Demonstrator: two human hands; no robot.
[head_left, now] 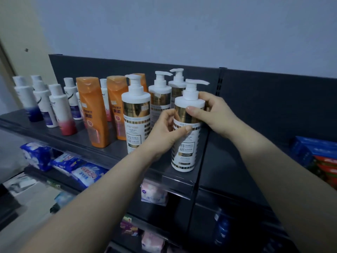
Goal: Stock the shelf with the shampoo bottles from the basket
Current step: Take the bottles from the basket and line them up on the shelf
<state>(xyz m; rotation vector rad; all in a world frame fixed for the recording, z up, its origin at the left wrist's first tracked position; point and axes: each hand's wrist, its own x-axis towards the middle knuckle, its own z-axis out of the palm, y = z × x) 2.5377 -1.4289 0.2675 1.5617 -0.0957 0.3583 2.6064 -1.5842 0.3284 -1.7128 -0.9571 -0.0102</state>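
Head view: small white bottles [54, 105] and orange bottles [94, 112] fill the shelf [60, 138] by kind; left hand [164, 132] and right hand [211, 111] both clamp the pump bottle [186, 148], likely turning its label forward at the shelf's right end.

We see a pump bottle [187, 128] upright at the front right end of the top shelf [73, 137], between both hands. Three more pump bottles [135, 114] stand left and behind it. Flip-cap bottles [94, 112] stand further left.
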